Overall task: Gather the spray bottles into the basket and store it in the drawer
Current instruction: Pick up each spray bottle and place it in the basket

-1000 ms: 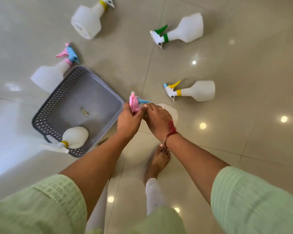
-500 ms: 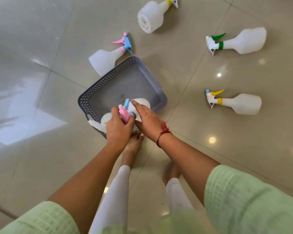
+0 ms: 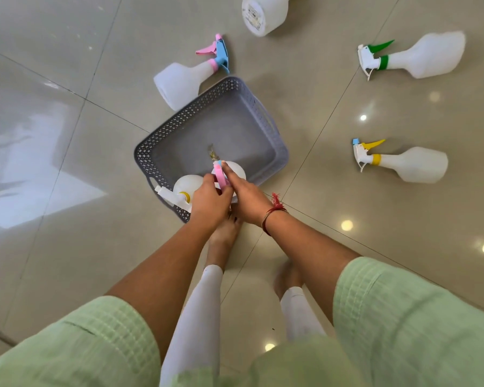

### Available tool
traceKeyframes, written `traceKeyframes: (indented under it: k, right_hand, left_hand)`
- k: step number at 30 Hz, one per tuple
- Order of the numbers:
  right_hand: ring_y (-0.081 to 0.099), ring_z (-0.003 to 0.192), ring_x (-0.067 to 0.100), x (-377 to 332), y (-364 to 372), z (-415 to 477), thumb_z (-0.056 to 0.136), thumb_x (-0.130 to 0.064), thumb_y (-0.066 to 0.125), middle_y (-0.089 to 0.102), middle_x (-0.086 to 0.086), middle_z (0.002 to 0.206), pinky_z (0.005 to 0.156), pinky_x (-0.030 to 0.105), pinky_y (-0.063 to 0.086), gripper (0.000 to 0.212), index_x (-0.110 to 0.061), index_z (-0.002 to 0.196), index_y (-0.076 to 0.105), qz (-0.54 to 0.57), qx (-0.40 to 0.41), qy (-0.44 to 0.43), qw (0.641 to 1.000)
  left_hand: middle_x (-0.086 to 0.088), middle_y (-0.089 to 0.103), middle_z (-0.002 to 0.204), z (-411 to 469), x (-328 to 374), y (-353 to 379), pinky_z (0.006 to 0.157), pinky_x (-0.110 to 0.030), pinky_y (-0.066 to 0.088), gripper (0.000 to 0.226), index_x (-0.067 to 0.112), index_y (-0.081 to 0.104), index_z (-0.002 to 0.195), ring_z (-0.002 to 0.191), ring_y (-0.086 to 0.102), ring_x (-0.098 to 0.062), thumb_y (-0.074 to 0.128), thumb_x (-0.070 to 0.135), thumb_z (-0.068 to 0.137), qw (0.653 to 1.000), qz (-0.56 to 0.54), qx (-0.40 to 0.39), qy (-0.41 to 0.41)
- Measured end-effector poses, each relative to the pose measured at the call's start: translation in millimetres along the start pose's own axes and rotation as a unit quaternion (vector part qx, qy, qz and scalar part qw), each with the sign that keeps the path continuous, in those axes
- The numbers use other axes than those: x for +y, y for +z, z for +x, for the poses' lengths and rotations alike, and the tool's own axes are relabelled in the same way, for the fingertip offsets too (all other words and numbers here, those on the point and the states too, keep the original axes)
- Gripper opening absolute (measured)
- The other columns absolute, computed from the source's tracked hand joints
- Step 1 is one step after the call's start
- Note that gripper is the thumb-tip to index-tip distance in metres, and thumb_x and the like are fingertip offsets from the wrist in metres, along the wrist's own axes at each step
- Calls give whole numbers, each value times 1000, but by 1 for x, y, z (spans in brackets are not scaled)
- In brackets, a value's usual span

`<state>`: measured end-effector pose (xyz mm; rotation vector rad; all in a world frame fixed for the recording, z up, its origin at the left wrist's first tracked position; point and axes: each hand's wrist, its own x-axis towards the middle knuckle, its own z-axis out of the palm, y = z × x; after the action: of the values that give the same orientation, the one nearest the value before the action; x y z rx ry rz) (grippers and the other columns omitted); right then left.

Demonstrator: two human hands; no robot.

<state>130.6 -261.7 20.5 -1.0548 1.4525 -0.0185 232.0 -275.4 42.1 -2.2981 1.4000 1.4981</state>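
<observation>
Over the near end of the grey basket (image 3: 162,129), both hands meet on one spray bottle: the left hand (image 3: 210,202) has its fingers curled round the pink sprayer head, and the right hand (image 3: 248,199) grasps the neck from the other side, its forefinger lying along the top. The held bottle (image 3: 236,170) hangs with its white body inside the basket's near-right corner, touching or just beside the yellow-collared bottle (image 3: 189,185) that lies in the near-left corner, its white nozzle poking over the near rim. The basket's far half shows bare grey bottom, with one small golden scrap (image 3: 212,153) near the middle. Against the far-left wall, outside it, lies a pink-and-blue bottle (image 3: 179,82). Beyond the far corner a fourth bottle (image 3: 264,13) shows its base. Right of the basket, across a wide stretch of glossy tile, lie the green-triggered bottle (image 3: 419,58) and the yellow-triggered bottle (image 3: 411,164), well apart from the rim. The person's bare feet stand just short of the near edge.
</observation>
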Motion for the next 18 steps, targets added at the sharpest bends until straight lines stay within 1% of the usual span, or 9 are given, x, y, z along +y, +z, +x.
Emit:
traceKeyframes:
  k: [2,3,5,7,9,11,13,16,18]
  right_hand:
    - [51,123,30,2,-3,1,92,-19,51,48,8,138,93,30,50,72,-42,148,11,3,-8,-6,1000]
    - [48,126,32,2,-4,0,88,-12,55,43,9,144,101,40,47,81,-38,149,9,-3,-20,-10,1000]
    - [42,131,33,5,-4,-2,86,-8,56,34,11,151,108,47,39,84,-33,151,9,-11,-21,-14,1000]
    - [39,134,33,11,-5,-4,87,-7,55,27,9,154,109,46,38,83,-31,151,9,-6,-1,-13,1000]
    - [40,135,30,16,-10,-10,83,0,54,25,5,155,107,43,41,86,-31,151,10,-6,38,-11,999]
    - [41,134,28,21,-16,-17,80,5,55,29,4,153,106,41,42,89,-29,151,14,-10,91,-14,996]
    - [41,134,27,25,-27,-23,78,8,52,33,5,149,107,39,42,88,-26,151,18,-16,136,-22,990]
    - [42,130,29,35,-52,-29,78,8,48,36,8,146,106,39,42,83,-23,150,20,-55,194,-31,979]
    - [42,129,30,46,-73,-30,80,3,49,37,10,145,107,39,39,78,-21,150,23,-89,223,-27,970]
  left_hand:
    - [-10,66,97,1,3,-1,78,-39,55,32,9,50,117,89,65,-29,53,26,90,1000,14,-22,-2]
    - [-9,66,97,1,4,-1,76,-37,54,35,9,49,119,88,64,-28,54,27,90,999,23,-24,-1]
    - [-8,66,98,-4,4,-2,69,-31,44,40,9,47,121,82,60,-24,56,33,90,999,40,-4,1]
    - [-11,64,105,-13,6,-4,72,-32,41,47,10,47,119,88,58,-25,57,42,87,998,58,39,-5]
    - [-14,56,119,-22,11,-6,88,-39,41,55,8,46,121,110,52,-32,58,47,85,992,83,91,2]
    - [-13,47,131,-31,23,-9,100,-40,37,60,8,43,129,125,42,-32,60,45,84,984,101,141,36]
    - [-13,43,135,-37,39,-11,106,-39,33,59,9,42,132,131,36,-31,60,38,84,976,100,169,92]
    - [-15,39,141,-40,69,3,117,-41,21,55,7,42,134,142,23,-34,59,28,86,966,113,139,184]
    - [-14,37,144,-40,88,20,118,-42,20,53,8,42,135,146,16,-33,58,26,87,962,127,98,223]
